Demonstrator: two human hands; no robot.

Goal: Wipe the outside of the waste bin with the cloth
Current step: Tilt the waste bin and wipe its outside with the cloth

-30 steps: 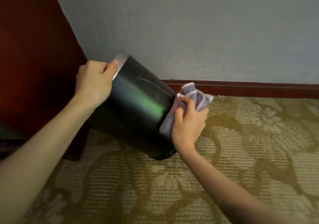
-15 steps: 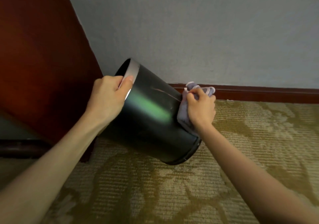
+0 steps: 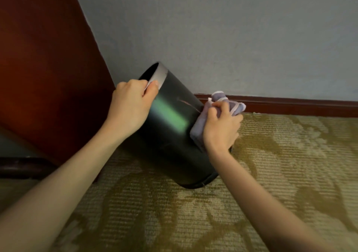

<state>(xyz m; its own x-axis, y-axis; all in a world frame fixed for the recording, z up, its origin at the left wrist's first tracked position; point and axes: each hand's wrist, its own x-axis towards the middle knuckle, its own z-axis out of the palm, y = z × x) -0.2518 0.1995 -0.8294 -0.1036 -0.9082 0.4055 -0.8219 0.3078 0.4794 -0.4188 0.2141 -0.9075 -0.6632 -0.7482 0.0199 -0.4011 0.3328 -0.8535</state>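
Black waste bin (image 3: 170, 135) stood tilted on carpet (image 3: 290, 174) near wall. Left hand (image 3: 129, 106) gripped rim. Right hand (image 3: 220, 129) clutched bunched cloth (image 3: 199, 127), pressed against bin's right side. Wiping looked midway; remaining sides apparently left.

Patterned carpet (image 3: 271, 174), grey wall (image 3: 213, 28), reddish-brown skirting board (image 3: 290, 105), wooden panel (image 3: 44, 67).
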